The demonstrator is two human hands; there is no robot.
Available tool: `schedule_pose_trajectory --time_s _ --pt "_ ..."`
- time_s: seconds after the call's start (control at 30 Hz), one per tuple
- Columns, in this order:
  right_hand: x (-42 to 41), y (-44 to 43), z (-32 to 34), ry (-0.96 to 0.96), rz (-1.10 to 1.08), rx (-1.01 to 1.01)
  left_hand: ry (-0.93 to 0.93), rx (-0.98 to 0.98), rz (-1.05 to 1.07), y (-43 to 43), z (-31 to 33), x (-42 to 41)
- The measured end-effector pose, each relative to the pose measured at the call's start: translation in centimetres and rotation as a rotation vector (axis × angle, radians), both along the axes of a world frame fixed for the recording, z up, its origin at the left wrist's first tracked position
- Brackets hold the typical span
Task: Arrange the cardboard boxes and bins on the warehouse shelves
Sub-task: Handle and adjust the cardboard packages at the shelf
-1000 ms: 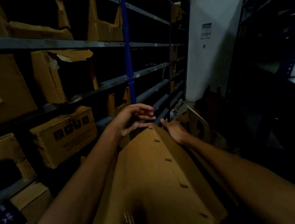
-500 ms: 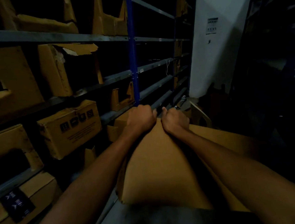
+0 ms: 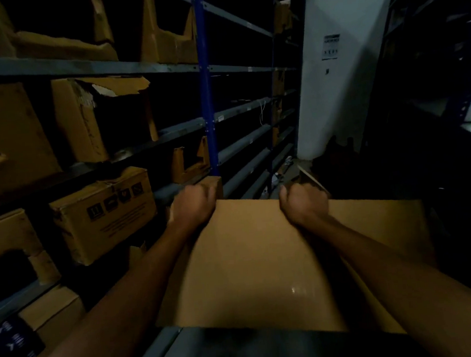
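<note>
A large flat brown cardboard sheet [image 3: 253, 262] lies tilted in front of me, its far edge level across the view. My left hand [image 3: 192, 206] grips that far edge near its left corner, fingers curled over it. My right hand [image 3: 303, 205] grips the same edge further right, about a sheet-width's third away. The fingertips of both hands are hidden behind the cardboard. The metal shelves [image 3: 133, 66] on my left carry several cut-open cardboard bins [image 3: 87, 120] and a closed printed box [image 3: 103, 212].
A blue upright post [image 3: 204, 81] splits the shelving. A small cardboard bin [image 3: 190, 161] sits beside it. A white pillar [image 3: 332, 64] stands at the aisle's end, with dark clutter on the floor at its foot. Dark racking [image 3: 433, 75] lines the right side.
The folded cardboard has been opened out flat. My hands, together on its peak half a second ago, have slid apart along the far edge and now grip it separately.
</note>
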State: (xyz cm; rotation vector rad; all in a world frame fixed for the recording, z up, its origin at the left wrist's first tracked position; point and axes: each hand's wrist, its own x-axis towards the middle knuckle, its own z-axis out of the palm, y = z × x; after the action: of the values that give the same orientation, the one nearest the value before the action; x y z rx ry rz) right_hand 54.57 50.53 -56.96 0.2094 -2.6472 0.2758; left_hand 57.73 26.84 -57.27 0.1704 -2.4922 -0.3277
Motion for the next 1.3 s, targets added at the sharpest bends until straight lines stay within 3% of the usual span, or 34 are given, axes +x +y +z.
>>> schedule_pose_trajectory --time_s 0.17,0.47,0.7,0.8,0.9,1.0,1.07,1.2,1.3 --pt "0.6 -3.8 1.5 0.068 0.101 0.125 0.001 -0.034 -0.228 6.8 -1.6 -0.1" --pt "-0.3 0.3 3.7 0.060 0.128 0.273 -0.040 0.163 -0.071 2.2 -2.8 -2.1" --pt "0.6 -2.7 4.7 0.088 0.123 0.320 -0.059 0.302 -0.188 5.4 -2.2 -2.8" --pt "0.9 -2.0 7.1 0.015 0.210 0.422 -0.073 0.484 -0.173 3.4 -4.0 -3.3" --pt "1.2 -1.0 10.4 -0.278 0.245 0.520 -0.124 0.606 -0.129 1.2 -5.9 -2.8" --pt "0.7 -1.5 11.0 -0.512 0.270 0.486 -0.150 0.351 0.009 1.5 -6.4 -2.3" --pt "0.0 -2.2 9.5 -0.492 0.247 0.437 -0.162 0.222 0.020 1.9 -6.4 -2.5" --pt "-1.8 -4.0 6.6 -0.451 0.190 0.278 -0.123 0.280 -0.185 3.0 -6.1 -2.5" --pt "-2.7 -5.0 5.7 -0.604 0.225 0.078 -0.117 0.444 -0.340 4.8 -4.9 -0.9"
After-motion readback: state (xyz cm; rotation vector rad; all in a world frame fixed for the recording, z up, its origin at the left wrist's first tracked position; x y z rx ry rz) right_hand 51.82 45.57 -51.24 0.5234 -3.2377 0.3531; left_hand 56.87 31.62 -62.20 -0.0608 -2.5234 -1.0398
